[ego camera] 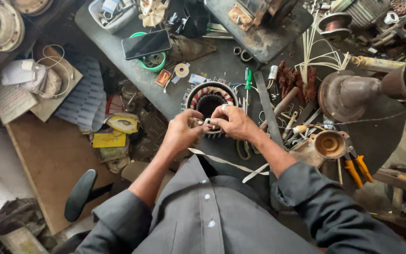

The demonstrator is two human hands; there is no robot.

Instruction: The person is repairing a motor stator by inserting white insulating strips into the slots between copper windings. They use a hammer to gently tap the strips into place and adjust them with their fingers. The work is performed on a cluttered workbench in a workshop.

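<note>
A round motor stator [211, 95] with copper-coloured windings and a dark bore lies on the grey workbench [118, 56] in front of me. My left hand [182, 130] and my right hand [233, 122] meet at the stator's near rim, fingers pinched together on a thin white tape [222, 161]. The tape trails down from my hands across my grey shirt toward the right forearm. A ring shows on a finger of my right hand. What exactly sits between the fingertips is hidden.
A black phone [146, 44] lies on a green ring at the back. A green screwdriver [248, 78], orange-handled pliers [358, 169], a copper bell-shaped part [330, 144] and several tools crowd the right. A wooden board [52, 155] and papers lie left.
</note>
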